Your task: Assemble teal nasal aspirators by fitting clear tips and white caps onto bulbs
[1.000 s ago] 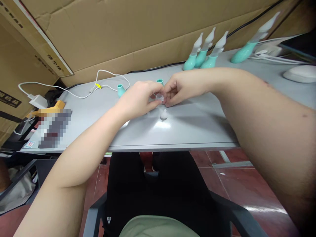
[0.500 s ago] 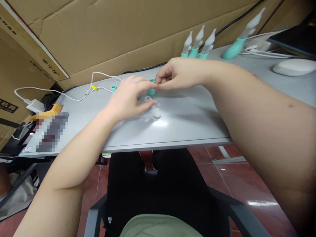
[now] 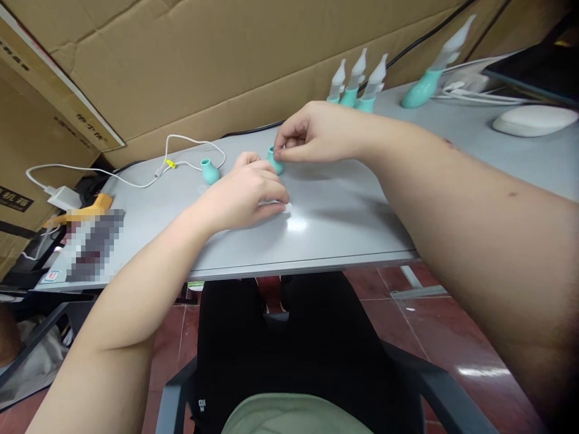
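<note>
My left hand point(image 3: 248, 196) lies low over the table, its thumb and index finger closed on a small clear-white piece point(image 3: 287, 208), mostly hidden by the fingers. Beyond it, my right hand point(image 3: 312, 135) has its fingertips closed at the neck of a small open-topped teal bulb point(image 3: 277, 165). Fingers of my left hand cover part of this bulb's front. Another teal bulb point(image 3: 210, 173) stands to the left of my left hand, its round opening facing up.
Three teal nasal aspirators with white tips point(image 3: 357, 81) stand behind my right wrist. A larger one point(image 3: 425, 84) leans farther right, near a white mouse point(image 3: 534, 120). A white cable point(image 3: 167, 150) loops at the back left. Cardboard point(image 3: 203, 66) walls the far edge.
My left hand has lowered and closed its thumb and finger on the clear-white piece. My right fingertips have shifted left onto the teal bulb's neck. The view has moved slightly.
</note>
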Motion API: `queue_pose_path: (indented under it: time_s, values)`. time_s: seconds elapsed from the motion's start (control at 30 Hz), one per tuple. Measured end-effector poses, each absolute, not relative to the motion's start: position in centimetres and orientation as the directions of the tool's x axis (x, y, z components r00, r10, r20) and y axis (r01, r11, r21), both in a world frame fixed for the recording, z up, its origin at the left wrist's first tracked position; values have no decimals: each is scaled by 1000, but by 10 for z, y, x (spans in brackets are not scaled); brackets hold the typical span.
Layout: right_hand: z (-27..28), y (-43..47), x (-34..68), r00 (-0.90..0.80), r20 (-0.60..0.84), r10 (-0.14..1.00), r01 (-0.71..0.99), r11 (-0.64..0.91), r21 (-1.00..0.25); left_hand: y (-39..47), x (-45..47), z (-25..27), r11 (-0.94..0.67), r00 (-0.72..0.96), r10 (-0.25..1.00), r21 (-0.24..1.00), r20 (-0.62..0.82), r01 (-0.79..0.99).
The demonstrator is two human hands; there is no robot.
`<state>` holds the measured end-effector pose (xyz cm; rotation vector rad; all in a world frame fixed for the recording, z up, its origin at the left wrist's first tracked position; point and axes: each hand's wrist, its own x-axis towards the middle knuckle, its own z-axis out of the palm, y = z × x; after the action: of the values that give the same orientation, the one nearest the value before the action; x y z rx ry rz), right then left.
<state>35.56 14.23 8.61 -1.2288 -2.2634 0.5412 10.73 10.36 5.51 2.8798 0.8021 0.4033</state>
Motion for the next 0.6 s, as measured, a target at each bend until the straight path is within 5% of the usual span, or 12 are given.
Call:
queue_pose_path:
  time_s: [0.13,0.3,0.6]
  values:
    - [91,137,356,-415,273,868,568,482,-667,112,98,54,-866,737,484,141,471,479]
    - [82,139,350,-416,371,830,150,465,-872,140,82,50,-828,459,436,144,774,543]
    - [57,140,319,-388,432,814,-136,413,-901,161,78,47,-810,351,449,208,822,549]
